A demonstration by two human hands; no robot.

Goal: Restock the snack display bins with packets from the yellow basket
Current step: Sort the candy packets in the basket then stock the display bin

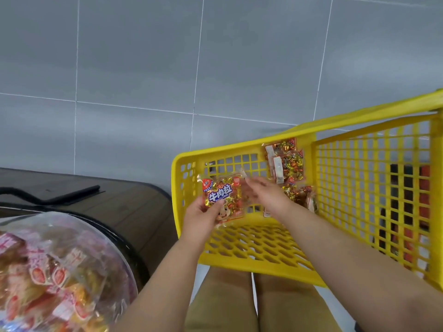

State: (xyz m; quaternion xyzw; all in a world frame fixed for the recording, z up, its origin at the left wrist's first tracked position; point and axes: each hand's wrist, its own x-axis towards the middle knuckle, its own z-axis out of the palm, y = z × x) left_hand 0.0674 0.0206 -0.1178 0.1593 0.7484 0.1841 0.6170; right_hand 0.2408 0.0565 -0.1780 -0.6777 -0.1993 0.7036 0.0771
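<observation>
Currently the yellow basket (239, 259) is sitting tilted on the right, and a round snack bin (60, 271) is standing near left. Spare packets (290, 164) are lying against the basket's far wall. The left hand (201, 219) is gripping a beef-cubes packet (223, 200) over the basket's left side. The right hand (263, 197) is touching the packet's right edge, but it is blurred and I cannot tell whether it is pinching.

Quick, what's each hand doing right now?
Left hand: holding the beef cubes packet.
Right hand: blurred at the packet's edge; cannot tell.
</observation>
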